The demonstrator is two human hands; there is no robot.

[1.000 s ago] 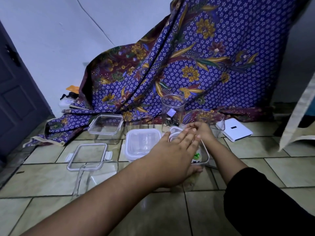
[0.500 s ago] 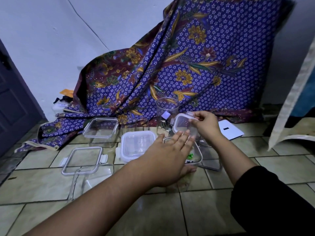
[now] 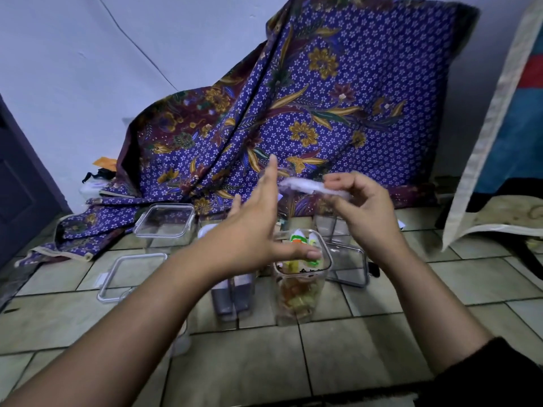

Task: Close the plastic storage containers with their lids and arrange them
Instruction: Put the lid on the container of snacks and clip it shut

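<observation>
A tall clear container [image 3: 299, 292] with colourful packets inside stands open on the tiled floor. Above it my right hand [image 3: 363, 212] pinches a small clear lid [image 3: 305, 185], held almost edge-on and blurred. My left hand [image 3: 258, 227] hovers beside the lid with fingers spread, holding nothing; its thumb is over the container's rim. Another clear container [image 3: 164, 223] stands at the back left, and a loose lid frame [image 3: 129, 277] lies flat in front of it. A further lid [image 3: 348, 267] lies to the right of the tall container.
A dark-based container [image 3: 233, 298] stands just left of the tall one, partly behind my left arm. A purple patterned cloth [image 3: 308, 113] drapes over something against the wall. A dark door [image 3: 20, 186] is at left, and hanging fabric [image 3: 499, 127] at right.
My right hand has lifted the small lid up from the containers to chest height. My left hand rose off the tall container and opened. The view moved closer.
</observation>
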